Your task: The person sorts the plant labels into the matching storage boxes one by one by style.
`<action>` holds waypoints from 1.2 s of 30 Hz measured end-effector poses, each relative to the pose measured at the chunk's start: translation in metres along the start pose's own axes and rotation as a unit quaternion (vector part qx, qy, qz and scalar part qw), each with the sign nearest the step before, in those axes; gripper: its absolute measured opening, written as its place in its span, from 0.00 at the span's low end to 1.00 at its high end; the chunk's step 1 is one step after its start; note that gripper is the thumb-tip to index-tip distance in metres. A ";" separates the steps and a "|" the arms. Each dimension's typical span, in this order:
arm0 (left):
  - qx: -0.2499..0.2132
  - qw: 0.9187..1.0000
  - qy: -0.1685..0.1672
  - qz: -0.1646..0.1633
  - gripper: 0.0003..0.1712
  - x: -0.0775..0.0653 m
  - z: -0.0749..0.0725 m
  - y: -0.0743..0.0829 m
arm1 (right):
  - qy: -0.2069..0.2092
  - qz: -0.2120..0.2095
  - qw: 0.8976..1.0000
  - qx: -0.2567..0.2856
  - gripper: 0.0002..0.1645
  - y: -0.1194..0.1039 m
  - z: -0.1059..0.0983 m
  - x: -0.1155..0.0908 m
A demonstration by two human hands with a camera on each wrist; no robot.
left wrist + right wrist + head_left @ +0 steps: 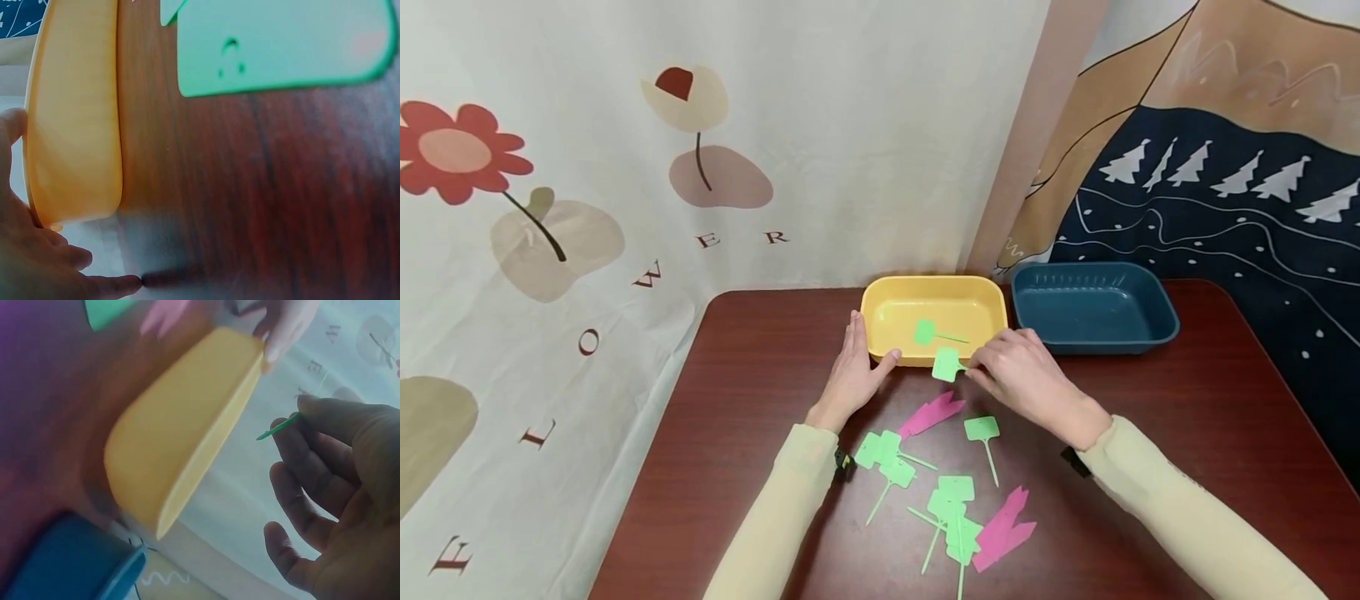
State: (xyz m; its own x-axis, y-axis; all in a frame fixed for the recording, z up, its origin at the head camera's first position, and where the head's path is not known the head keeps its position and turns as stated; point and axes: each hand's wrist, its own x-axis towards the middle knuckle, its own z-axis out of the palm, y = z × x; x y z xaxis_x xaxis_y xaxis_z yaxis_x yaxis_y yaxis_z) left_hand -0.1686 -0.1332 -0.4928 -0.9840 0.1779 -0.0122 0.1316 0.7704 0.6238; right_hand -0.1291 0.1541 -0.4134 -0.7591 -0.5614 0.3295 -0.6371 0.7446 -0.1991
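Note:
My right hand [1028, 375] pinches the thin stem of a green T-shaped plant label [946, 365] between thumb and forefinger. That label's square head overlaps the front rim of a yellow plastic basin [891, 287]. Inside the basin lies another green label [924, 332]. With fingers straight, my left hand [852, 373] rests along the basin's left end, its thumb near the front rim. In the right wrist view the pinched label [277, 427] appears edge-on, its stem mostly hidden by the fingers.
A dark blue basin [1097, 343] stands just right of the yellow one. On the brown table [737, 400] lie several green labels [957, 488], some overlapping, one single green label [982, 429], and pink tag pieces [931, 414] in two spots. Printed curtains [850, 125] hang behind.

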 end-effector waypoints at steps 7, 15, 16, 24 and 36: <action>-0.008 1.000 0.004 -0.001 0.59 -0.001 0.001 0.002 | 0.001 0.003 1.000 -0.005 0.06 0.010 -0.002 0.026; -0.017 1.000 0.003 -0.002 0.60 -0.002 -0.002 0.003 | -0.017 0.007 1.000 -0.004 0.06 0.018 0.006 0.050; -0.017 1.000 0.002 -0.004 0.60 -0.002 -0.003 0.004 | -0.019 0.007 1.000 -0.006 0.07 0.019 0.008 0.052; -0.010 1.000 -0.004 -0.013 0.60 -0.002 -0.002 0.003 | -0.047 0.003 0.999 -0.002 0.07 0.032 0.023 0.077; -0.018 1.000 -0.002 -0.016 0.60 -0.004 -0.002 0.005 | -0.089 0.038 0.995 -0.017 0.09 0.047 0.050 0.097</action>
State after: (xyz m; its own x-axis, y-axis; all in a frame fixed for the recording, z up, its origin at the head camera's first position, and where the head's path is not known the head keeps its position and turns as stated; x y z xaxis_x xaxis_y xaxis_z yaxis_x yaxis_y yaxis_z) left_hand -0.1645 -0.1313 -0.4877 -0.9872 0.1555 -0.0354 0.0953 0.7530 0.6511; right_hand -0.2396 0.1165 -0.4368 -0.8182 -0.5565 0.1446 -0.5748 0.7974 -0.1837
